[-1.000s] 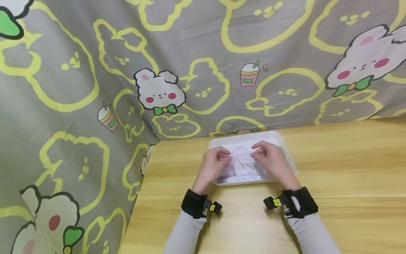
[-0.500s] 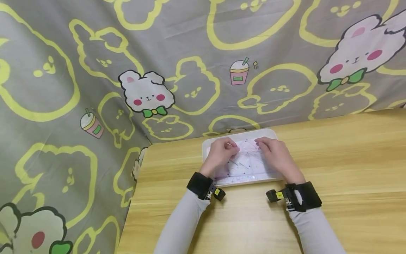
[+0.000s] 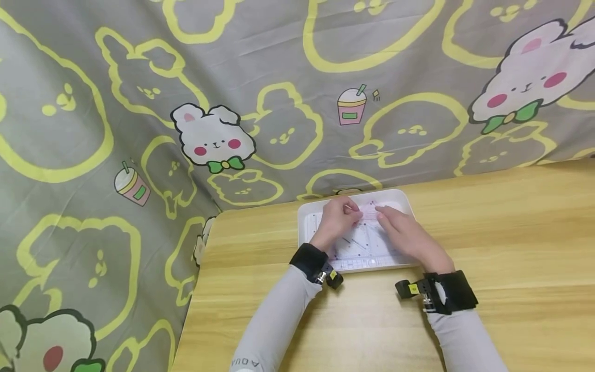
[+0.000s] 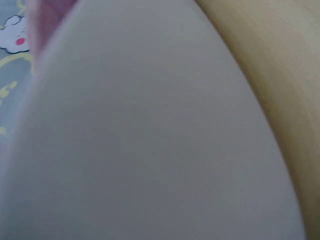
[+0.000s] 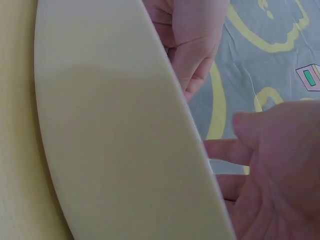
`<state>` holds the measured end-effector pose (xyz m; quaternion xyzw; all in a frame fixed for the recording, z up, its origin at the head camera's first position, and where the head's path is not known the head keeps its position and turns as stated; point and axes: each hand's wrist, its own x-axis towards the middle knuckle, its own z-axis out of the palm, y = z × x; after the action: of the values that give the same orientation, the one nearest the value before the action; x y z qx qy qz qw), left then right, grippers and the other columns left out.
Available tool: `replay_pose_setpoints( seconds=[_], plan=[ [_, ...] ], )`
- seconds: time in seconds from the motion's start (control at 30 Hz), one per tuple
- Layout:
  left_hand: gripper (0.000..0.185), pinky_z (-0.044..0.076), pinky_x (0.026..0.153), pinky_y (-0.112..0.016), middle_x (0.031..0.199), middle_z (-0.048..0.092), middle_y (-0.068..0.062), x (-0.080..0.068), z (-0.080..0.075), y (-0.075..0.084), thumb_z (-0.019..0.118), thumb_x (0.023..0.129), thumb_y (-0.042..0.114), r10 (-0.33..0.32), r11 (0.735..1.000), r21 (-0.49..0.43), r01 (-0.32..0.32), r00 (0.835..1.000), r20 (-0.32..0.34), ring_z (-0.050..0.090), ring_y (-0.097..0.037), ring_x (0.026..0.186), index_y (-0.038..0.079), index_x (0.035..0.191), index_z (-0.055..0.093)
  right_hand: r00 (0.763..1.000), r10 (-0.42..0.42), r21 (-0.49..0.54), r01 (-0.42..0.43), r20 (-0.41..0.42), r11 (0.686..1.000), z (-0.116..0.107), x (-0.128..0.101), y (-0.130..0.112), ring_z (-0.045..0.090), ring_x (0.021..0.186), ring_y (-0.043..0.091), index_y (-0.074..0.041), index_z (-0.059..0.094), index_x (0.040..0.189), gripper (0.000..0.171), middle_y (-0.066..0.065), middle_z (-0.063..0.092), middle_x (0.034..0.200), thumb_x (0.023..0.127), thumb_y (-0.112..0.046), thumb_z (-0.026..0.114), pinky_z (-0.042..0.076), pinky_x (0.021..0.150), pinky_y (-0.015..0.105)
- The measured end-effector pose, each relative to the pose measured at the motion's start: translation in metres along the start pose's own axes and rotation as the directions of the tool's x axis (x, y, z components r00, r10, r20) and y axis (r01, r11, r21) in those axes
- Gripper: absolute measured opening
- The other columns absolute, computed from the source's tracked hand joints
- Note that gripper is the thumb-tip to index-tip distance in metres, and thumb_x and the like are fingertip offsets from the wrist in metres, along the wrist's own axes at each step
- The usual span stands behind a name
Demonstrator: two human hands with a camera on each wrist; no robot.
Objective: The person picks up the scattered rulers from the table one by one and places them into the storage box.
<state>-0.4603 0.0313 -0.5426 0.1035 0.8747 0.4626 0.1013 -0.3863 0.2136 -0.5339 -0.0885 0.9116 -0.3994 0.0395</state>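
Observation:
A white tray [image 3: 301, 223] stands at the back of the table against the curtain. My left hand [image 3: 338, 219] is over its left-middle part, thumb and fingers pinched together at a clear, pinkish triangular set square [image 3: 370, 210]. My right hand [image 3: 403, 232] is over the tray's right side, fingers fairly straight, fingertips right at the set square's edge. In the right wrist view the thumb of the right hand [image 5: 285, 160] stands apart from the fingers. Beneath the hands, a clear drawing template [image 3: 350, 248] with dots and slots lies in the tray. The left wrist view mostly shows the tray wall [image 4: 150, 120].
Along the tray's front lies a transparent strip with ruler markings [image 3: 358, 264]. The wooden table [image 3: 502, 232] extends to the right and toward me. A grey curtain [image 3: 288, 62] with cartoon prints hangs behind and at the left. Black camera straps sit on both wrists.
Both hands and the set square have shifted right over the tray. The left hand has turned and come nearer the right one. The right hand's fingers have straightened from a pinch.

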Motion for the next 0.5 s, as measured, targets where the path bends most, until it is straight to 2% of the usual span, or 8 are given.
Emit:
replay_pose_setpoints(
  seconds=[0.1,0.2,0.37,0.5],
  plan=[
    [0.009,0.043,0.06,-0.02,0.072,0.067,0.002,0.0,0.003,-0.001,0.079,0.093,0.012,0.023,0.997,0.078,-0.023,1.0,-0.004,0.058,-0.007,0.064,0.008,0.091,0.072,0.999,-0.006,-0.03,0.007,0.032,1.0,0.001,-0.001,-0.001,0.031,0.146,0.058,0.013,0.043,0.151,0.055,0.039,0.037,0.156,0.115,-0.028,0.03,0.024,0.12,0.067],
    [0.01,0.044,0.064,-0.021,0.076,0.067,0.003,0.0,0.006,-0.001,0.08,0.092,0.016,0.045,0.982,0.187,-0.041,0.999,-0.019,0.058,-0.009,0.069,0.009,0.091,0.073,0.999,-0.002,-0.047,0.003,0.033,0.999,0.003,-0.001,-0.002,0.03,0.147,0.058,0.014,0.043,0.15,0.055,0.039,0.037,0.156,0.115,-0.027,0.03,0.023,0.12,0.067],
    [0.009,0.044,0.069,-0.023,0.079,0.069,0.005,-0.002,0.008,0.004,0.08,0.093,0.022,0.092,0.922,0.38,-0.07,0.995,-0.041,0.06,-0.012,0.076,0.013,0.093,0.077,1.0,-0.003,-0.07,0.004,0.023,0.998,0.006,-0.001,-0.004,0.031,0.146,0.058,0.015,0.045,0.148,0.052,0.037,0.04,0.155,0.115,-0.023,0.032,0.024,0.121,0.066],
    [0.01,0.045,0.071,-0.024,0.081,0.071,0.005,-0.002,0.011,0.007,0.08,0.094,0.025,0.102,0.892,0.445,-0.076,0.994,-0.034,0.062,-0.013,0.08,0.015,0.096,0.079,1.0,-0.004,-0.089,0.006,0.019,0.996,0.006,-0.001,-0.006,0.032,0.146,0.058,0.017,0.045,0.146,0.051,0.037,0.042,0.154,0.114,-0.021,0.033,0.024,0.121,0.066]
  ],
)
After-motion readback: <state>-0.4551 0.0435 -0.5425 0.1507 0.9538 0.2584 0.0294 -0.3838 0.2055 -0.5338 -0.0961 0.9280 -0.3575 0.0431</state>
